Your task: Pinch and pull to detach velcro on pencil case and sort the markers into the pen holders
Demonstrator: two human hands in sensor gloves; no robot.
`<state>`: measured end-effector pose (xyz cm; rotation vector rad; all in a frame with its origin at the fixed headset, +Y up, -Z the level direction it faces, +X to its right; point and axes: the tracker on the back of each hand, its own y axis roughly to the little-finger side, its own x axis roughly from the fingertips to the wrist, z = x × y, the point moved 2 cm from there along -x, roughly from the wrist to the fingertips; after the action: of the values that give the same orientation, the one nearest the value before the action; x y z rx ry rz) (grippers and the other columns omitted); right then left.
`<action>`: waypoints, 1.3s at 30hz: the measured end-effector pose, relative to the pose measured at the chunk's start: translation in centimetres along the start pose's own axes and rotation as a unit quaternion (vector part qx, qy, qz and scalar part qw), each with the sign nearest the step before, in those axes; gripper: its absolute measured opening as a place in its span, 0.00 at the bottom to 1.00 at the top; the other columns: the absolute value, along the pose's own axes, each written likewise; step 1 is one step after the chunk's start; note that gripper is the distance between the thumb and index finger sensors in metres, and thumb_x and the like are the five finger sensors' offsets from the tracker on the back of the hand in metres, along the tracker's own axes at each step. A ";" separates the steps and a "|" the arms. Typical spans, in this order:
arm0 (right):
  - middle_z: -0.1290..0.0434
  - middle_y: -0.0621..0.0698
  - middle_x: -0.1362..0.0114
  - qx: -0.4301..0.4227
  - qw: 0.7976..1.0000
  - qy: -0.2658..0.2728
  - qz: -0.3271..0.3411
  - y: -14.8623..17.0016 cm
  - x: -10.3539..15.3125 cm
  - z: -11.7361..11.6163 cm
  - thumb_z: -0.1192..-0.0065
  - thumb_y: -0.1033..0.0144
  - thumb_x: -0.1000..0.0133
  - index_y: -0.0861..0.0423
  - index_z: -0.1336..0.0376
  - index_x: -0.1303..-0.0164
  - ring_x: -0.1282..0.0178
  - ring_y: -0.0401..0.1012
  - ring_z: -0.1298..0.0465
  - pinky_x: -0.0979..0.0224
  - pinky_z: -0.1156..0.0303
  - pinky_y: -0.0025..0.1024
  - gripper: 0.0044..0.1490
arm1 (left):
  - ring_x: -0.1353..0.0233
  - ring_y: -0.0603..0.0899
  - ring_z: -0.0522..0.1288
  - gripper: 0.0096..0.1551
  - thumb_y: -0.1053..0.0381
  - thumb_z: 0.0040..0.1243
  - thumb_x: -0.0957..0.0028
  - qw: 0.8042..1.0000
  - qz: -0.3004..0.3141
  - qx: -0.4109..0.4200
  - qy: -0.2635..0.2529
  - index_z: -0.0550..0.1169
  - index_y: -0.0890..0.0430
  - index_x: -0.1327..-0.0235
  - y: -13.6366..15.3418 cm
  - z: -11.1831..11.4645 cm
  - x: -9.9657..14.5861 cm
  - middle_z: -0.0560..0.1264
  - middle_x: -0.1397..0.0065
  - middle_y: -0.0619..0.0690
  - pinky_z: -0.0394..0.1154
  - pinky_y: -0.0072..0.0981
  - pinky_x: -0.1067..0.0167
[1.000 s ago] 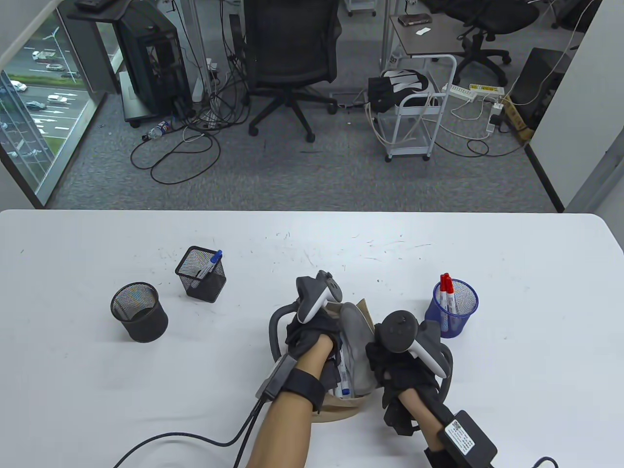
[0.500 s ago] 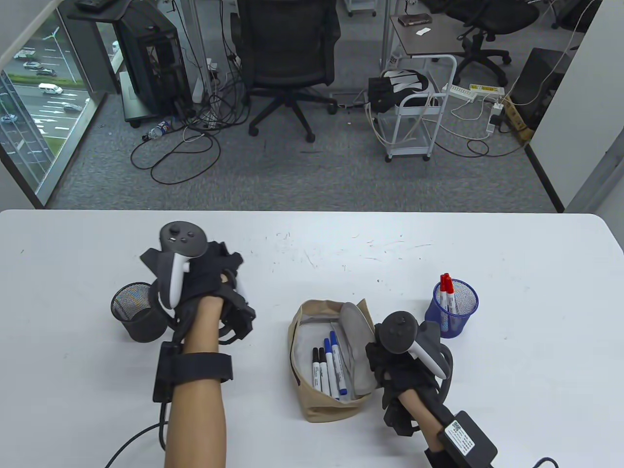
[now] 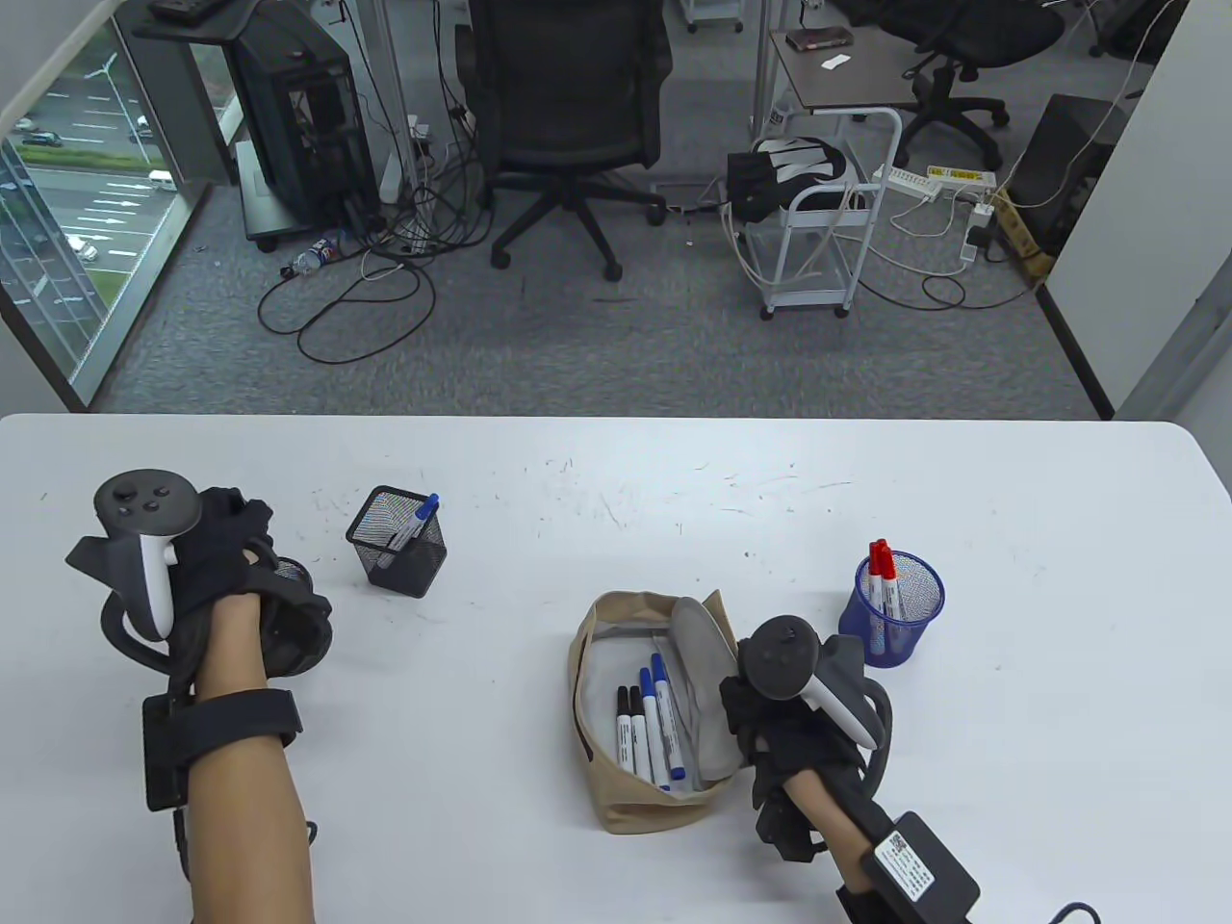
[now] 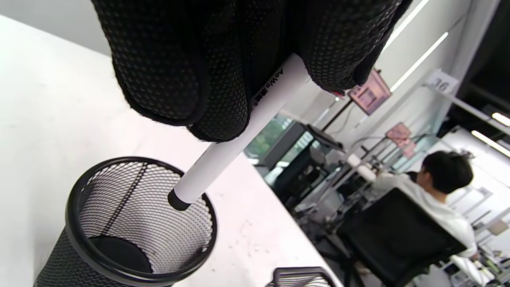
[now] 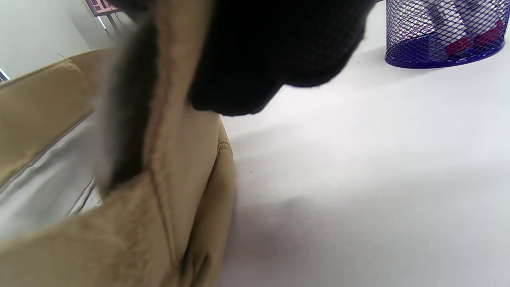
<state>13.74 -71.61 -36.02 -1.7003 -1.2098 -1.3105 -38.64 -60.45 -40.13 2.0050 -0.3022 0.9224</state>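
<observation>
The tan pencil case (image 3: 635, 818) lies open at the front centre, with black markers (image 3: 628, 733) and blue markers (image 3: 660, 707) inside. My right hand (image 3: 746, 698) pinches the case's grey-lined flap (image 5: 159, 131) at its right side and holds it back. My left hand (image 3: 226, 553) is at the far left, gripping a white marker with a black cap (image 4: 235, 149). Its capped end hangs just over the mouth of the round black mesh holder (image 4: 139, 227), which the hand mostly hides in the table view.
A square black mesh holder (image 3: 397, 541) with one blue marker (image 3: 420, 513) stands right of my left hand. A blue mesh holder (image 3: 900, 606) with red markers (image 3: 881, 576) stands beside my right hand. Beyond the table, a seated person (image 4: 438, 191) and office chairs.
My left hand came out of the case with a black-capped marker and swept left, past the square holder, to above the round holder. The right hand stayed on the flap.
</observation>
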 end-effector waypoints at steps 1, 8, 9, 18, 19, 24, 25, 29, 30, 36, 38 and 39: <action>0.15 0.59 0.46 0.001 1.000 0.001 0.000 -0.1 0.0 0.0 0.31 0.63 0.44 0.69 0.36 0.30 0.73 0.39 0.14 0.68 0.18 0.30 0.36 | 0.45 0.59 0.91 0.30 0.43 0.71 0.49 1.000 -0.003 0.002 -0.001 0.82 0.49 0.33 0.3 0.3 -0.3 0.87 0.35 0.54 0.89 0.40 0.56; 0.15 0.59 0.46 0.008 1.000 0.002 0.001 -0.3 0.1 -0.1 0.31 0.63 0.44 0.68 0.36 0.30 0.73 0.39 0.14 0.68 0.18 0.29 0.36 | 0.44 0.61 0.90 0.36 0.45 0.74 0.51 1.000 0.012 -0.016 0.021 0.80 0.59 0.31 0.1 1.7 0.0 0.87 0.35 0.58 0.90 0.41 0.56; 0.15 0.59 0.46 0.008 1.000 0.003 0.002 -0.3 0.1 -0.1 0.31 0.63 0.44 0.69 0.36 0.30 0.73 0.39 0.14 0.68 0.18 0.29 0.36 | 0.44 0.61 0.90 0.36 0.45 0.74 0.52 0.999 0.020 -0.026 0.018 0.80 0.59 0.31 -0.5 1.7 0.5 0.87 0.36 0.58 0.90 0.41 0.56; 0.15 0.59 0.46 0.007 1.000 0.003 0.000 -0.3 0.1 -0.1 0.31 0.63 0.44 0.69 0.36 0.30 0.73 0.39 0.14 0.68 0.18 0.29 0.36 | 0.45 0.61 0.91 0.36 0.45 0.75 0.52 0.984 0.136 -0.081 0.084 0.81 0.61 0.33 -7.5 3.9 8.1 0.88 0.37 0.59 0.91 0.40 0.58; 0.15 0.59 0.46 0.007 1.000 0.003 0.000 -0.3 0.1 -0.1 0.31 0.63 0.44 0.69 0.36 0.30 0.73 0.39 0.14 0.68 0.18 0.29 0.36 | 0.46 0.61 0.91 0.36 0.45 0.75 0.52 0.981 0.147 -0.083 0.094 0.81 0.61 0.33 -8.2 4.3 9.0 0.88 0.37 0.59 0.91 0.40 0.58; 0.15 0.59 0.46 0.005 1.000 0.002 0.000 -0.2 0.1 -0.1 0.31 0.63 0.44 0.69 0.36 0.30 0.73 0.39 0.14 0.68 0.18 0.29 0.36 | 0.46 0.61 0.91 0.36 0.45 0.75 0.52 0.957 0.205 -0.099 0.181 0.81 0.62 0.33 -12.0 8.3 15.4 0.88 0.38 0.60 0.92 0.39 0.58; 0.15 0.59 0.46 0.005 1.000 0.002 0.000 -0.2 0.1 -0.1 0.31 0.63 0.44 0.69 0.36 0.30 0.73 0.39 0.14 0.68 0.18 0.29 0.36 | 0.46 0.61 0.91 0.37 0.45 0.75 0.51 0.949 0.215 -0.107 0.207 0.81 0.62 0.33 -12.8 9.5 16.9 0.88 0.38 0.60 0.92 0.39 0.58; 0.15 0.59 0.46 0.004 1.000 0.002 -0.001 -0.1 0.1 -0.1 0.31 0.63 0.44 0.69 0.36 0.30 0.73 0.40 0.14 0.68 0.18 0.29 0.36 | 0.46 0.61 0.91 0.37 0.44 0.75 0.51 0.920 0.233 -0.136 0.285 0.81 0.63 0.32 -14.5 13.9 21.0 0.87 0.37 0.60 0.92 0.39 0.58; 0.15 0.59 0.46 0.004 1.000 0.002 0.000 -0.1 0.1 0.0 0.31 0.63 0.44 0.69 0.36 0.30 0.73 0.40 0.14 0.68 0.18 0.29 0.36 | 0.46 0.61 0.91 0.37 0.44 0.75 0.51 0.913 0.233 -0.148 0.299 0.81 0.63 0.32 -14.7 15.1 21.8 0.87 0.37 0.61 0.92 0.39 0.58; 0.15 0.59 0.46 0.003 1.000 0.000 -0.001 -0.1 0.1 0.0 0.31 0.63 0.44 0.69 0.36 0.30 0.73 0.40 0.14 0.68 0.18 0.29 0.36 | 0.44 0.62 0.90 0.39 0.44 0.74 0.50 0.887 0.210 -0.217 0.351 0.80 0.64 0.31 -14.3 22.0 24.5 0.86 0.36 0.62 0.91 0.40 0.57; 0.15 0.59 0.46 0.006 1.000 0.002 0.000 -0.1 0.2 0.0 0.31 0.63 0.44 0.69 0.36 0.30 0.73 0.40 0.14 0.68 0.18 0.29 0.36 | 0.44 0.63 0.90 0.40 0.44 0.74 0.50 0.875 0.188 -0.265 0.358 0.79 0.65 0.30 -13.6 24.4 24.7 0.86 0.35 0.63 0.91 0.40 0.56; 0.15 0.59 0.46 0.007 1.000 0.002 0.000 -0.1 0.1 0.0 0.31 0.63 0.44 0.69 0.36 0.30 0.73 0.40 0.14 0.68 0.18 0.29 0.36 | 0.43 0.63 0.89 0.40 0.44 0.74 0.50 0.872 0.180 -0.280 0.359 0.78 0.65 0.29 -13.4 25.1 24.7 0.85 0.35 0.63 0.91 0.40 0.56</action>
<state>13.70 -71.55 -35.89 -1.6883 -1.2142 -1.3024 -2.14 -69.58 -39.41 0.9918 -0.4601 1.5357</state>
